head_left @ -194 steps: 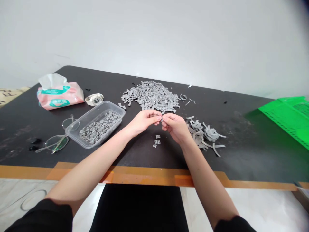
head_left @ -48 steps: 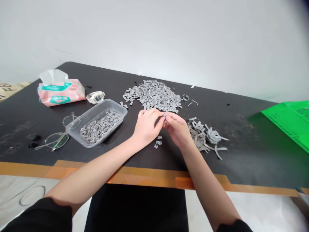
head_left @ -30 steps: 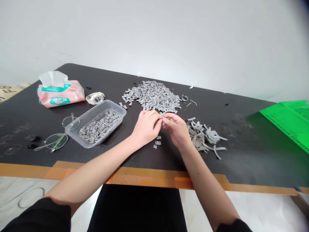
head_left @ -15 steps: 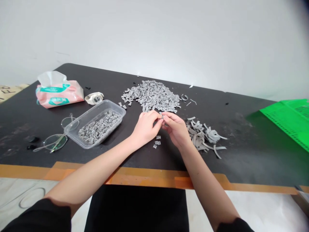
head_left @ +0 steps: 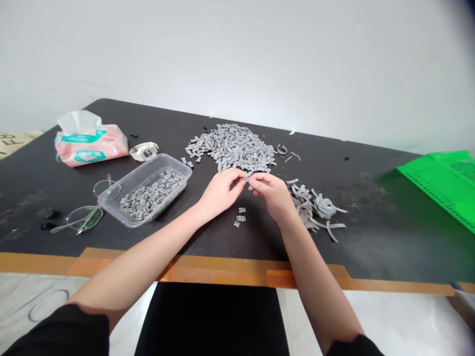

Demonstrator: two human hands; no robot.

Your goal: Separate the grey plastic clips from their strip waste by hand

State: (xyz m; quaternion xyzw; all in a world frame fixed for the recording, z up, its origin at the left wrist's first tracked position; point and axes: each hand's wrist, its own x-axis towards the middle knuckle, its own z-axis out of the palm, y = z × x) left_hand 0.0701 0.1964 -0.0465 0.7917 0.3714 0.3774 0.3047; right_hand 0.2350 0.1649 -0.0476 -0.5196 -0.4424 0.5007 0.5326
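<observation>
Fingertips of my left hand (head_left: 225,192) and my right hand (head_left: 271,192) meet in front of a heap of small grey pieces (head_left: 237,146). Both hands pinch a small grey piece (head_left: 247,178), mostly covered by the fingers. Several loose grey pieces (head_left: 241,218) lie on the black table below the hands. To the left, a clear plastic tub (head_left: 111,200) holds many small grey parts (head_left: 148,198). Beside my right hand is a tangle of grey strips (head_left: 322,207).
Eyeglasses (head_left: 84,219) lie left of the tub. Behind them are a pink tissue pack (head_left: 91,146) and a watch-like object (head_left: 144,151). A green perforated tray (head_left: 441,183) stands at the right. Orange tape (head_left: 218,271) lines the front edge.
My fingers have shifted slightly around the small piece, and my left thumb has drawn up closer to the fingertips. The whole view has moved a little.
</observation>
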